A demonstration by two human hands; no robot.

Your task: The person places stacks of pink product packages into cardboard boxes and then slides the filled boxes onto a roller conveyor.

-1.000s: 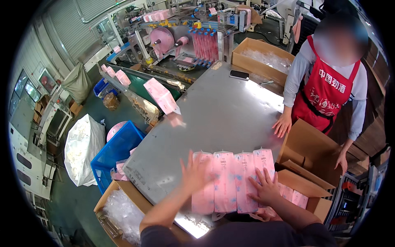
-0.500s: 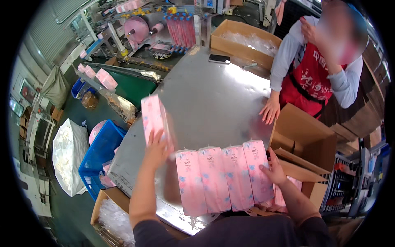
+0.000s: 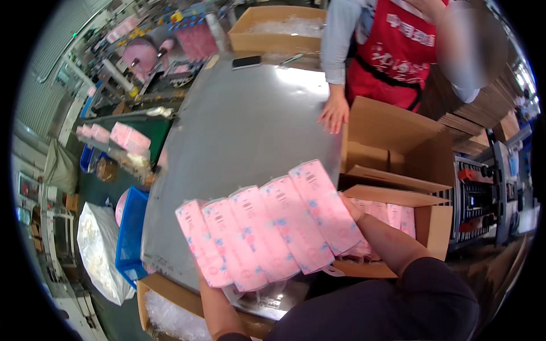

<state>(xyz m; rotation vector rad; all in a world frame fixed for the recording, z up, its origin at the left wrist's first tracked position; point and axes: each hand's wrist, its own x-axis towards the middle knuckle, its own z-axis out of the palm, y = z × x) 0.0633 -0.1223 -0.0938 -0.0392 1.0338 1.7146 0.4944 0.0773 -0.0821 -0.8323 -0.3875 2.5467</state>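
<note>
A slanting row of several pink tissue packs (image 3: pixel 264 230), printed with small flowers, is pressed side by side between my two hands. The row is tilted above the near edge of the metal table. At its right end, my right hand (image 3: pixel 352 209) is closed against the last pack, its fingertips mostly hidden. My left hand (image 3: pixel 201 278) supports the left end from below and beside it, with its fingers hidden behind the packs. Just right of the row, an open carton (image 3: pixel 435 233) holds more pink packs (image 3: pixel 392 216).
Beyond it stands another open carton (image 3: pixel 398 133). A co-worker's hand (image 3: pixel 334 113) rests on the metal table (image 3: pixel 239 131), where a phone (image 3: pixel 246 62) lies. A blue basket (image 3: pixel 131 230) and a carton of clear plastic bags (image 3: pixel 173 315) are at left; pink packs (image 3: pixel 129 138) sit on the green conveyor.
My left hand has brought a separate pack against the row's left end. The row now sits tilted between both hands. My view has shifted to the right.
</note>
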